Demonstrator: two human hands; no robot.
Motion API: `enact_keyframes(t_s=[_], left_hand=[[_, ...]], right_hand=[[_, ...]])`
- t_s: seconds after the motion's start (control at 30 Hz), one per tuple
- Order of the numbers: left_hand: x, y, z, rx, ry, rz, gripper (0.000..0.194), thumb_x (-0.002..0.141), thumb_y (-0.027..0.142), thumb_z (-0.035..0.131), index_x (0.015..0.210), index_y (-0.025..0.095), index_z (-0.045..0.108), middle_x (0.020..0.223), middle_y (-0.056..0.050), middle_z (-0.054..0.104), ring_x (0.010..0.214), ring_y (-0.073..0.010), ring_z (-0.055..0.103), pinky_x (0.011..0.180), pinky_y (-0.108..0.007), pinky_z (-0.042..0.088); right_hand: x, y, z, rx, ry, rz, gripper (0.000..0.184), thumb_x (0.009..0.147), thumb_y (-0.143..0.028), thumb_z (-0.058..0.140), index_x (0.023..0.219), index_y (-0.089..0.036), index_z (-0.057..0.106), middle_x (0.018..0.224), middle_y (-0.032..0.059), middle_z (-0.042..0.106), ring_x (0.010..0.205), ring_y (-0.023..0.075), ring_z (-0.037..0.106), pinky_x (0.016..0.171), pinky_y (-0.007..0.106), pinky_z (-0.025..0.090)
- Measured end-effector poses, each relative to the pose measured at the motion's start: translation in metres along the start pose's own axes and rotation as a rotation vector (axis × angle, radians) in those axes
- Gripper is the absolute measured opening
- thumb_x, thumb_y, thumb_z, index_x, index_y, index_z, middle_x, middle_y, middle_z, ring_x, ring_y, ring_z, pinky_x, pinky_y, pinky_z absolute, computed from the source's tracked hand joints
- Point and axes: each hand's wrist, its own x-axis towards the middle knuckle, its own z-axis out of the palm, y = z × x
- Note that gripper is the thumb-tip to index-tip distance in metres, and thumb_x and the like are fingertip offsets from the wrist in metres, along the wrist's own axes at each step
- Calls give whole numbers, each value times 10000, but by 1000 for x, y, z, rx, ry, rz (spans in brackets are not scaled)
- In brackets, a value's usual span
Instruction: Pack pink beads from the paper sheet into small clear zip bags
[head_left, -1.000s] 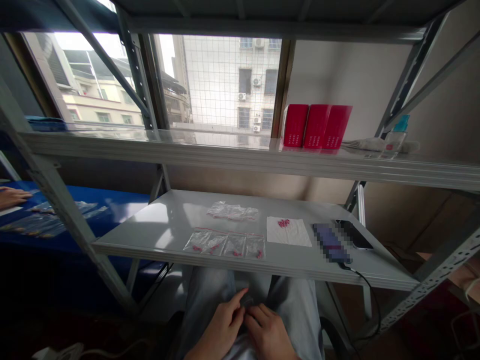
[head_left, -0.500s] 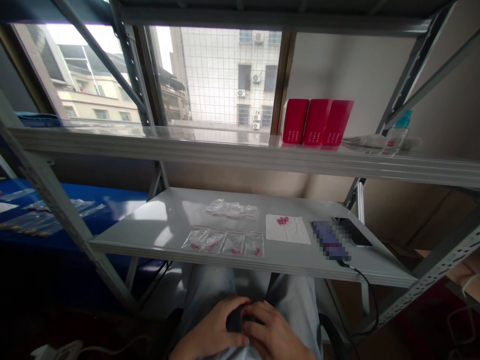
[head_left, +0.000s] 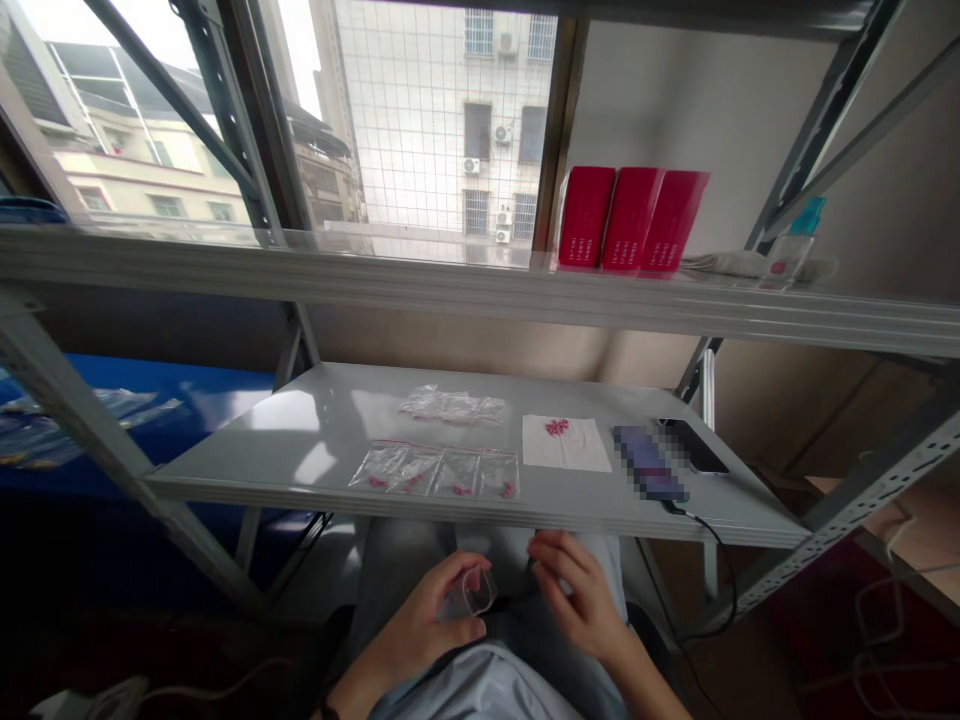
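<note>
My left hand [head_left: 431,615] is closed on a clear plastic zip bag [head_left: 480,590], thumb below and fingers above, over my lap. The bag's mouth gapes toward the right. My right hand [head_left: 571,590] is apart from it, just below the table's front edge, with loosely bent fingers and a gap by the thumb; nothing shows in it. On the table above lie several clear zip bags [head_left: 459,472] in a row, with small pinkish-red pieces inside. A pile of similar red pieces [head_left: 557,428] rests on a white tissue [head_left: 577,455].
More clear bags [head_left: 454,405] lie farther back on the grey table [head_left: 570,500]. At the right are a blurred-out phone [head_left: 649,465] with a cable and a dark phone [head_left: 694,445]. Red boxes [head_left: 634,220] and a spray bottle [head_left: 795,245] stand on the shelf above.
My hands have separated; they were together over my lap. The right moved up and right toward the table, while the left keeps the bag, now spread at its mouth. The view has shifted slightly.
</note>
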Motion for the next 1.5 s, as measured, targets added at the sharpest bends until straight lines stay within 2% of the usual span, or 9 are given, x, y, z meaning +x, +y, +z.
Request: enact_keyframes(t_s=[0.1, 0.2, 0.33, 0.47, 0.6, 0.73, 0.97, 1.1, 1.5], left_hand=[[26, 18, -3, -133, 43, 85, 707, 757, 638, 802, 1288, 198, 645, 1069, -79, 653, 1033, -252, 602, 988, -384, 480], [73, 42, -5, -248, 180, 223, 634, 763, 585, 822, 1245, 199, 678, 1030, -70, 652, 1036, -249, 595, 987, -369, 468], [145, 58, 5, -358, 452, 329, 510, 822, 489, 781, 1245, 224, 677, 1116, -74, 654, 1114, -245, 579, 1022, -350, 444], [184, 51, 21, -389, 573, 295, 478, 814, 462, 767, 1216, 222, 670, 1161, -74, 656, 1126, -244, 587, 1028, -350, 436], [187, 45, 29, -326, 540, 259, 477, 785, 439, 778, 1200, 228, 678, 1064, -50, 655, 1067, -231, 597, 979, -323, 449], [185, 45, 29, -249, 500, 266, 446, 796, 427, 771, 1188, 230, 686, 1051, -47, 663, 1039, -224, 608, 968, -315, 450], [186, 44, 31, -292, 544, 230, 392, 829, 441, 745, 1135, 202, 686, 1022, -54, 705, 1009, -230, 637, 919, -310, 479], [186, 43, 33, -294, 565, 231, 356, 828, 444, 749, 1099, 219, 700, 1022, -38, 717, 992, -218, 649, 908, -293, 481], [188, 40, 33, -203, 550, 188, 371, 823, 431, 749, 1124, 219, 702, 995, -43, 729, 954, -222, 669, 887, -305, 499]], right_hand=[[38, 29, -30, -69, 167, 100, 246, 1033, -250, 467, 1133, -208, 688, 1102, 119, 697, 997, 227, 673, 870, 338, 549], [88, 69, -49, -239, 166, 192, 289, 1016, -228, 430, 1097, -184, 703, 1078, 128, 712, 957, 231, 668, 849, 335, 536], [139, 119, -52, -406, 84, 285, 333, 948, -103, 439, 1076, -146, 744, 1093, 135, 742, 1036, 246, 651, 942, 345, 485], [149, 144, -45, -484, 12, 312, 368, 911, -31, 455, 1062, -137, 773, 1065, 118, 760, 1025, 235, 635, 966, 329, 449], [141, 148, -43, -544, -87, 291, 375, 931, -42, 473, 1095, -164, 787, 1102, 102, 758, 1042, 237, 602, 971, 317, 426], [139, 145, -41, -577, -140, 268, 349, 959, -73, 489, 1109, -163, 791, 1107, 116, 756, 1043, 250, 581, 956, 318, 419], [137, 149, -42, -600, -133, 254, 322, 955, -79, 511, 1049, -183, 800, 1077, 99, 756, 1048, 244, 589, 954, 307, 425], [135, 157, -44, -594, -132, 258, 340, 945, -72, 516, 1101, -200, 789, 1123, 86, 753, 1061, 234, 608, 980, 303, 428], [138, 162, -41, -484, -161, 248, 241, 985, -205, 566, 1061, -217, 795, 1092, 93, 750, 1064, 245, 628, 971, 309, 451]])
